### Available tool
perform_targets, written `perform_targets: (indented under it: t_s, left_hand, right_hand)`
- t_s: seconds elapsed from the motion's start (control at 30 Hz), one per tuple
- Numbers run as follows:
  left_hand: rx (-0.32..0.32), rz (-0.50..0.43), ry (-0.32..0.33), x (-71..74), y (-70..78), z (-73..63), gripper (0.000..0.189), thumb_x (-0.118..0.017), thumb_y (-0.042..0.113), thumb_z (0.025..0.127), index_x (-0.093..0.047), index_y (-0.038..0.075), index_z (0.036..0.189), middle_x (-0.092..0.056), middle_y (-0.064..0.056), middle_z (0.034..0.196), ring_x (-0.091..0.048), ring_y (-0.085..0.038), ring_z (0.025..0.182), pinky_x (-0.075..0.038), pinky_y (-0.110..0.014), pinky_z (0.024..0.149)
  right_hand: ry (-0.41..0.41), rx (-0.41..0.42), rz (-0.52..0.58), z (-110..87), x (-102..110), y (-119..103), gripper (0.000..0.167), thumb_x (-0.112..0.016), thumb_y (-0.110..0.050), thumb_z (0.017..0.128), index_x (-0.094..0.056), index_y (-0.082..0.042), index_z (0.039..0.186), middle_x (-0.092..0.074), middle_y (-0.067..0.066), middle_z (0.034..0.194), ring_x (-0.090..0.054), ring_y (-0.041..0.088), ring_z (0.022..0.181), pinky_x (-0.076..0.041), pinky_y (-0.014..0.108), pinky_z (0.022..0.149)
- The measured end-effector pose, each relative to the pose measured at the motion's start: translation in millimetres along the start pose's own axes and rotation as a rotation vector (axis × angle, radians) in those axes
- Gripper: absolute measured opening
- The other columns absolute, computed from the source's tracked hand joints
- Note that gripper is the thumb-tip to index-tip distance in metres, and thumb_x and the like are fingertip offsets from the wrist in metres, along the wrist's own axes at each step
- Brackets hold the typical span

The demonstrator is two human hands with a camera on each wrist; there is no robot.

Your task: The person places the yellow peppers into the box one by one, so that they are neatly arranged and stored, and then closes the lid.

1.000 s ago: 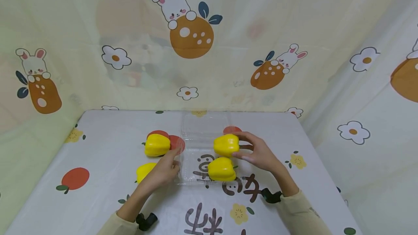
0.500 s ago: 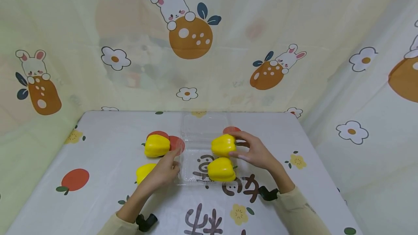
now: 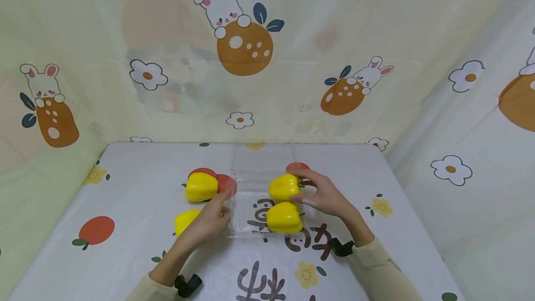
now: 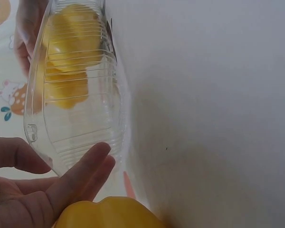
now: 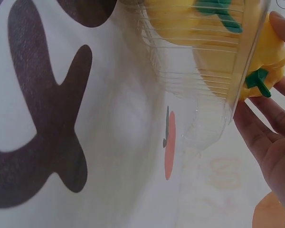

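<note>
A clear plastic box (image 3: 244, 219) lies on the table, its clear lid (image 3: 267, 161) folded out behind it. At the box's left side my left hand (image 3: 212, 218) pinches the rim; the thumb and fingers stand on either side of the wall in the left wrist view. My right hand (image 3: 328, 195) grips a yellow bell pepper (image 3: 283, 187) with a green stem at the back right of the box. In the right wrist view this pepper (image 5: 270, 54) overlaps the rim. Directly in front of it, a second yellow bell pepper (image 3: 284, 218) lies inside the box.
Two more yellow bell peppers lie left of the box: one at the back (image 3: 201, 187), and a nearer one (image 3: 185, 221) partly hidden by the left hand. A printed cloth (image 3: 138, 217) covers the table. Patterned curtains (image 3: 301, 96) hang behind and at the sides.
My right hand has carried its pepper a short way left and slightly nearer, over the box. The left hand keeps its place at the rim, and the other peppers have not moved.
</note>
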State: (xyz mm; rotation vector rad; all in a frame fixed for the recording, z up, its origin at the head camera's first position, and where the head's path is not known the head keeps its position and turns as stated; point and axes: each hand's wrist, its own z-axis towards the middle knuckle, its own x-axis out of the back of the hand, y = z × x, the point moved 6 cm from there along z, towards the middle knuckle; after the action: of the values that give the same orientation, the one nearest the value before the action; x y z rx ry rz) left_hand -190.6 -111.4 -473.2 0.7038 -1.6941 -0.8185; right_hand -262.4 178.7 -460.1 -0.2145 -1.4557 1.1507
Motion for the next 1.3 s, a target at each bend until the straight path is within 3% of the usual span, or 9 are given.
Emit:
perform_targets:
  t_s: [0.27, 1.3]
  left_hand:
    - [0.007, 0.003, 0.002, -1.5, 1.0, 1.6, 0.068, -0.061, -0.003, 0.097, -0.039, 0.002, 0.162, -0.046, -0.02, 0.164, -0.056, -0.033, 0.128, -0.058, -0.053, 0.109]
    - [-0.009, -0.002, 0.002, -1.0, 2.6, 2.4, 0.071, -0.061, -0.005, 0.095, -0.038, 0.001, 0.163, -0.045, -0.022, 0.164, -0.054, -0.037, 0.132, -0.057, -0.054, 0.109]
  right_hand:
    - [-0.006, -0.027, -0.013, 1.5, -2.2, 4.0, 0.066, -0.088, -0.023, 0.087, -0.062, -0.013, 0.147, -0.068, 0.006, 0.144, -0.067, 0.027, 0.122, -0.058, 0.054, 0.109]
    - [-0.057, -0.012, -0.158, 3.6, -6.7, -2.8, 0.068, -0.087, -0.023, 0.088, -0.06, -0.005, 0.148, -0.063, 0.015, 0.149, -0.065, 0.032, 0.126, -0.058, 0.053, 0.109]
